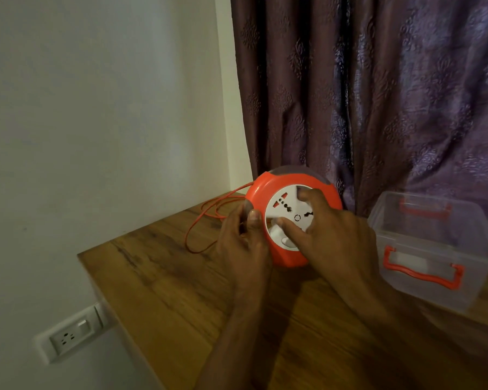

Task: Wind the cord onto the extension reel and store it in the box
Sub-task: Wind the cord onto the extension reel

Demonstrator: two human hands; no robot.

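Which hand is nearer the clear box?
Right. The right hand rests on the reel's white face, just left of the clear box; the left hand grips the reel's far-left edge by the cord.

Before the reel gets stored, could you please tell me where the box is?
In the head view the clear box sits at the right on the wooden table, beside the reel, before the curtain.

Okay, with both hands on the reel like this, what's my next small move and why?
Probably turn the white socket face with your right hand to wind more: loose orange cord lies on the table, while your left hand steadies the reel.
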